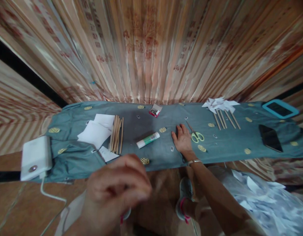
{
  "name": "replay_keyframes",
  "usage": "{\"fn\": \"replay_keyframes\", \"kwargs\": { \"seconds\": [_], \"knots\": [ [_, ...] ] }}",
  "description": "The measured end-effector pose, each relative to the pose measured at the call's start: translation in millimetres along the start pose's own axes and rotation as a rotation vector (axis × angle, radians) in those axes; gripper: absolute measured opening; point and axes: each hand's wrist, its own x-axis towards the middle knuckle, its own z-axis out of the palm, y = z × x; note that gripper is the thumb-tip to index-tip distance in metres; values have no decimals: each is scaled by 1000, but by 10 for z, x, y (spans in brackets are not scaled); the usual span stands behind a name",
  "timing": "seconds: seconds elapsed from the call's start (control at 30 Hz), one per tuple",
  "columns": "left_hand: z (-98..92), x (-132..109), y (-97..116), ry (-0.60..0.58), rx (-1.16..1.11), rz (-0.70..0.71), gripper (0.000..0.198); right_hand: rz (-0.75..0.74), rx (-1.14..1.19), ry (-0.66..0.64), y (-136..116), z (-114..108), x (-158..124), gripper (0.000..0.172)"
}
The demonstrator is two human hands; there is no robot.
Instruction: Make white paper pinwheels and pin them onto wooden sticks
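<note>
My left hand (119, 190) is raised close to the camera in front of the table's near edge, slightly blurred. Its fingers are curled with the thumb pressed against them; whatever may be between them is hidden. Flat on the cloth rests my right hand (183, 139), fingers extended, with a bracelet at the wrist. Just right of it lie scissors (197, 137) with light green handles. A glue stick (148, 140) is to its left, and a small open box of pins (155, 110) sits farther back. Wooden sticks (116, 134) lie beside white paper sheets (96, 131).
Several white paper pinwheels (221, 105) on sticks are at the back right, near a blue-framed tablet (280, 108) and a dark phone (270, 137). A white device (36, 157) with a cable stands at the left edge. A bag of folded paper (269, 200) is below right.
</note>
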Motion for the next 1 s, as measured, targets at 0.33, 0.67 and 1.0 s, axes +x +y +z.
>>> {"fn": "replay_keyframes", "kwargs": {
  "seconds": [0.33,0.67,1.0],
  "knots": [
    [-1169,622,-1351,335,791,-55,19,-10,31,10,10,5,-15,53],
    [-1296,411,-1647,206,1007,-265,37,-18,21,7,20,2,-6,52],
    [-1286,439,-1535,219,1051,-351,28,-13,22,5,18,-7,-6,52]
  ]
}}
